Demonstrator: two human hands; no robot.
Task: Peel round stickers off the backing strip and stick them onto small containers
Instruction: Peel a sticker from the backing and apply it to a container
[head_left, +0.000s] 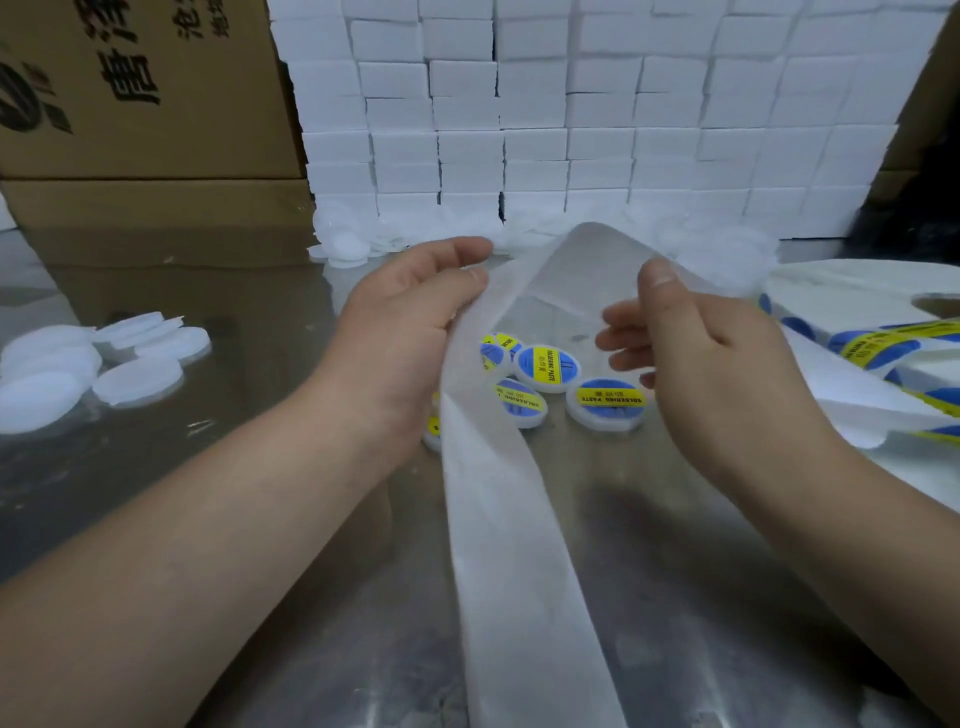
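Observation:
A translucent white backing strip (519, 519) arches up between my hands and runs down toward the camera. My left hand (410, 322) pinches its left edge between thumb and fingers. My right hand (711, 353) holds the strip's far bend, thumb on top and fingers curled behind it. Under the arch lie several small white round containers (605, 405) with blue-and-yellow round stickers on them. A roll of stickers (878, 348) lies at the right, unwound in loose loops.
Plain white containers (137, 382) lie in a pile at the left on the shiny metal table (260, 322). More white lids (345, 244) sit at the back. Stacked white boxes (571, 114) form a wall behind, with brown cartons (145, 104) at the far left.

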